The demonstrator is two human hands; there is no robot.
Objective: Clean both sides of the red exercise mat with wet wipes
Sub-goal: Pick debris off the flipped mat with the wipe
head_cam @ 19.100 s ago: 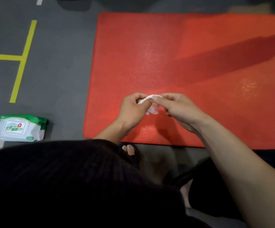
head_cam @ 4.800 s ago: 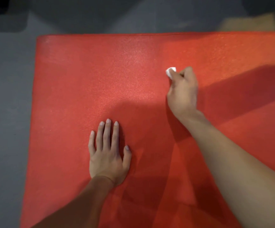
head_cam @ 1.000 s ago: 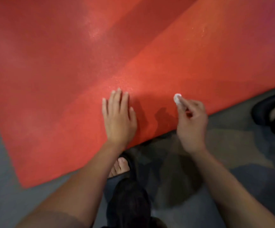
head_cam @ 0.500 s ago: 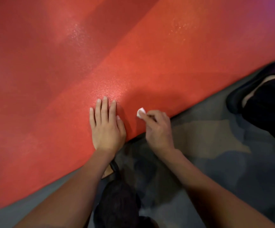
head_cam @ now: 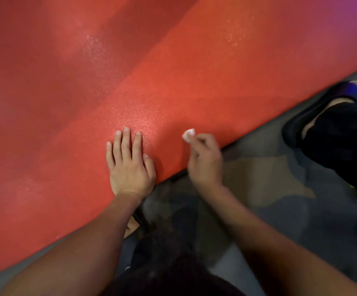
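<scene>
The red exercise mat lies flat on the grey floor and fills most of the view, with its near edge running slantwise past both hands. The left hand lies flat on the mat right at that edge, fingers straight and pressing down, so its grip is released. The right hand has a clenched grip on a small wad of wet wipe, pinched at the fingertips, and the wipe sits over the mat just beside the edge. I think the wiping is on the top side only, and the under side is not done yet. What could go wrong? The wipe is a tiny ball, so it cleans only a thin strip and spots may get missed. It may dry out or slip from the fingers. If the left hand lets up, the mat could slide on the floor. A dark shoe stands near the edge and could step on the clean part.
</scene>
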